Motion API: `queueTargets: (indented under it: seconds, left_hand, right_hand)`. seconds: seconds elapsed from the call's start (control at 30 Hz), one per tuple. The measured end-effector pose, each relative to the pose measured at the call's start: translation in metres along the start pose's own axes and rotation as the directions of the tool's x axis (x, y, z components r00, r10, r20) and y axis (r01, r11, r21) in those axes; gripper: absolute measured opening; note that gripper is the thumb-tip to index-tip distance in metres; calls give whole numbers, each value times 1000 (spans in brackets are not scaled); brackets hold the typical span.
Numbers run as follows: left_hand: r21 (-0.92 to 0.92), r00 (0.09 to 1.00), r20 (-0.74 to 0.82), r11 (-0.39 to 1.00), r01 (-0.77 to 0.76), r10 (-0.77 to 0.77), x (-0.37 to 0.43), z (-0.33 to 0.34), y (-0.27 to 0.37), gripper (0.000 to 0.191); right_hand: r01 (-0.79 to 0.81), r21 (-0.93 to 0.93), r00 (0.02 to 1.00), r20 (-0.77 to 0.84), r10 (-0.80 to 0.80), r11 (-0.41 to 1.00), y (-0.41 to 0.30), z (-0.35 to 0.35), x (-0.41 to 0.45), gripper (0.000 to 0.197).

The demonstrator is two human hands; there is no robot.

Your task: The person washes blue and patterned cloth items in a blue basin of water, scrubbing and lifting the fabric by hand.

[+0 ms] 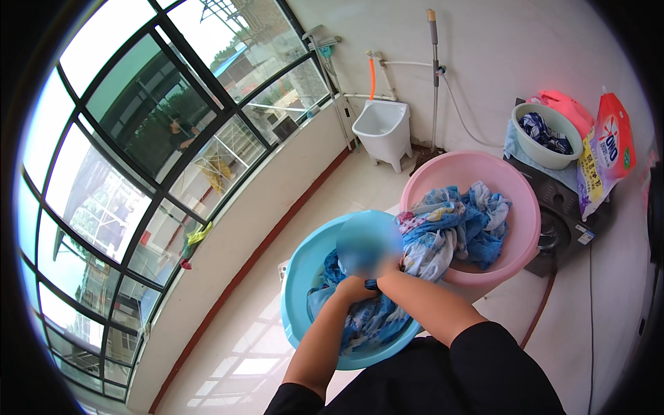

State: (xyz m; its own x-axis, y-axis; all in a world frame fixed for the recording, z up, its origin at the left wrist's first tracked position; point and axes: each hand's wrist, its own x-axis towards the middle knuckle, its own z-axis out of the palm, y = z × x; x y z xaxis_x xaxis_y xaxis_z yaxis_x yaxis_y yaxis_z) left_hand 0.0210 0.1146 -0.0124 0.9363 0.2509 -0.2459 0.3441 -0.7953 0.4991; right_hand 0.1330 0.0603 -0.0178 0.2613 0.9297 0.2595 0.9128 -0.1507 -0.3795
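Observation:
A large blue patterned cloth (378,324) lies bunched in a light-blue plastic basin (296,290) in front of me. It stretches over the rim into a pink plastic basin (521,207) on the right, where more of it is heaped. My left hand (358,289) is closed on the cloth above the blue basin. Right beside it, my right hand (390,271) grips the cloth too. A blurred patch covers part of the right hand's fingers and the fabric just beyond them.
A dark washing machine (557,228) stands at right, bearing a pale basin (550,158) with dark clothing and an OMO detergent bag (604,155). Against the back wall are a white mop sink (383,122) and a mop (433,78). A windowed low wall (244,223) runs along the left.

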Motion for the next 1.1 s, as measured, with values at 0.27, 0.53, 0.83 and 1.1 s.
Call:
queueTargets:
  seconds: [0.27,0.53,0.83,1.1]
  left_hand:
    - [-46,992,-126,999,-14,8,-6,4,-8,61]
    - [-348,987,-75,931,105,-139,-14,-21,18,38]
    - [-403,825,-470,908,115,-313,-2,-24,-1,22]
    - [-510,859,-403,857,75,-315,4,-29,2,33]
  right_hand:
    - [126,0,919,376,-117,992,6,-19,-10,35]
    - [-14,617,975,-165,147,787,-5,-52,-11,32]
    - [150,268,979,-173,-106,952,-15,-46,-16,23]
    - [84,379,965,-262,20,922,-10,-41,-9,20]
